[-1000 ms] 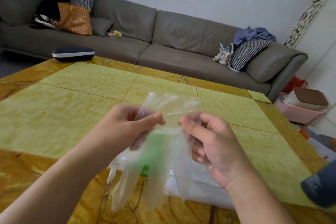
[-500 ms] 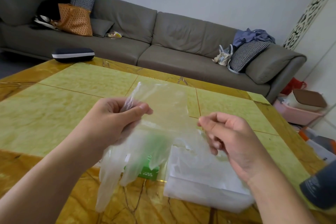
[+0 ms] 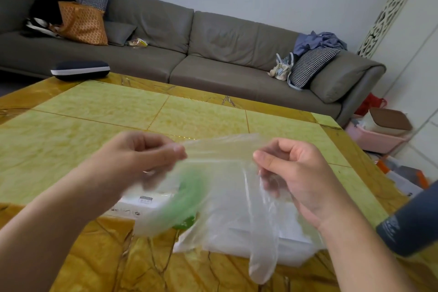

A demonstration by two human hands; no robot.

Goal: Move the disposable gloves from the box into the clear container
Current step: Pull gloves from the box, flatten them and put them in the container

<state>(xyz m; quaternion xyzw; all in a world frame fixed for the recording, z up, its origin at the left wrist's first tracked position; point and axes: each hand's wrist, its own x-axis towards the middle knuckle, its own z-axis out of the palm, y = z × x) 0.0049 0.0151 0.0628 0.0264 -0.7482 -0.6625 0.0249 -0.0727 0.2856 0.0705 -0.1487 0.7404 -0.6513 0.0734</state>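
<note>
The disposable glove point(image 3: 227, 173), bunched a second ago, is now stretched flat in the air over the clear container point(image 3: 291, 246) near the table's front edge, ready, I judge, to lower in; left hand point(image 3: 142, 156) and right hand point(image 3: 294, 173) each pinch a cuff corner, now farther apart

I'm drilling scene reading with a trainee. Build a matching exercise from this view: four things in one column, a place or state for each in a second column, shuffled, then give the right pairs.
Things:
1. disposable glove
2. clear container
3. dark case
4. orange bag

Places or states:
A. on the sofa, at its left end
B. stretched between the left hand and the right hand
C. at the table's far left edge
D. on the table, under the glove

Pairs: 1-B, 2-D, 3-C, 4-A
</note>
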